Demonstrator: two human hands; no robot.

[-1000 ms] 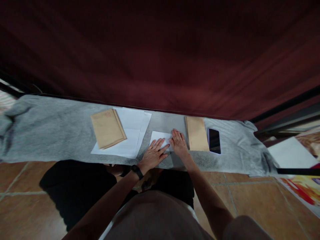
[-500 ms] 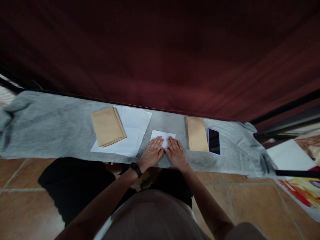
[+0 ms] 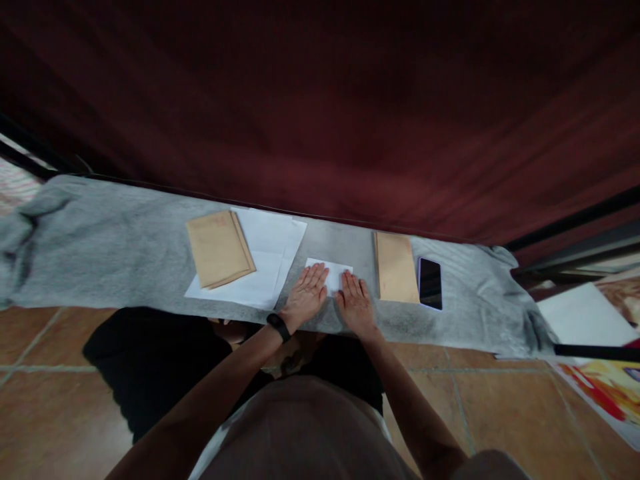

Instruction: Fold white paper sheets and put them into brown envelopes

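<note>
A small white folded sheet of paper (image 3: pixel 332 272) lies on the grey cloth in front of me. My left hand (image 3: pixel 307 292), with a black band on the wrist, rests flat on its left part, fingers stretched out. On its right edge my right hand (image 3: pixel 355 301) lies flat too, fingers extended. A strip of the paper shows between the two hands; the rest is under my fingers. To the left, brown envelopes (image 3: pixel 220 248) lie on top of larger white sheets (image 3: pixel 273 243). More brown envelopes (image 3: pixel 397 268) sit to the right of my right hand.
A phone (image 3: pixel 431 284) lies right of the right-hand envelopes. The long narrow surface is covered with a grey cloth (image 3: pixel 125 247). Behind it hangs a dark red curtain (image 3: pixel 320 120). At the far right are a white sheet (image 3: pixel 585 319) and a black bar (image 3: pixel 595 351).
My hands have moved apart on the small paper, the right one sliding toward its right edge. More white shows between them. The view has shifted slightly.
</note>
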